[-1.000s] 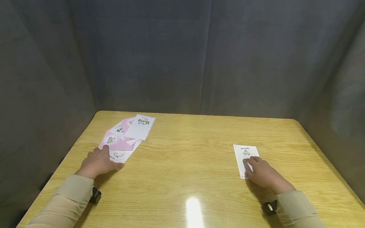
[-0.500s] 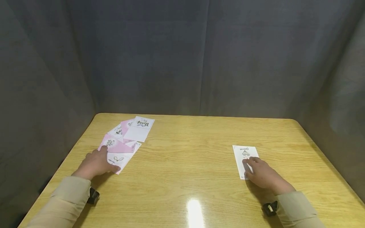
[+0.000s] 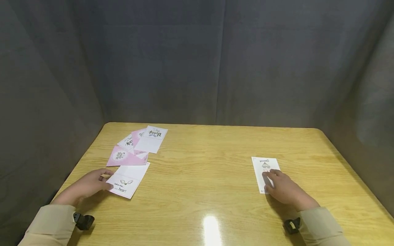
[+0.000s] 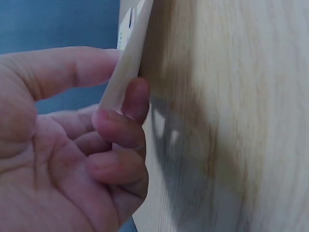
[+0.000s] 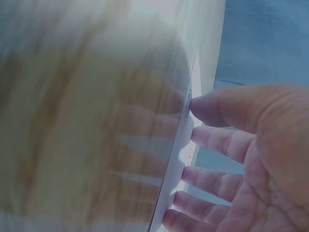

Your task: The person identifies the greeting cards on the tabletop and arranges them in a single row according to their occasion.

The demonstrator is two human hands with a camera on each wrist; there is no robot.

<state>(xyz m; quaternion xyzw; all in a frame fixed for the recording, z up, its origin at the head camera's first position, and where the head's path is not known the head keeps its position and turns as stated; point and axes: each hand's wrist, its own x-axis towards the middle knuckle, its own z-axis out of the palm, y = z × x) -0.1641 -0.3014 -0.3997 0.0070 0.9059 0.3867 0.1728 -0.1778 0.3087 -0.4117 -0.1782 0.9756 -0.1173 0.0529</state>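
Observation:
My left hand [image 3: 92,184] pinches the near-left corner of a white greeting card [image 3: 127,181] printed with wings and the words "take me... heart". In the left wrist view the thumb lies on one face of the card and curled fingers [image 4: 118,130] are behind it. The card is tilted, its held edge raised off the wood. On the right, my right hand [image 3: 283,186] rests its fingertips on another white card [image 3: 258,171] with a small drawing, which lies flat. Its fingers [image 5: 217,140] are nearly straight in the right wrist view.
Beyond my left hand, several overlapping cards lie fanned out, among them a pink card [image 3: 132,158] and a white "Thank you" card [image 3: 150,141]. The wooden table [image 3: 200,171] has rounded far corners. Dark grey cloth [image 3: 169,68] hangs around it.
The winged card has been drawn toward me from beneath the pink card, and my left hand has moved left and nearer with it. The right hand stays on its card.

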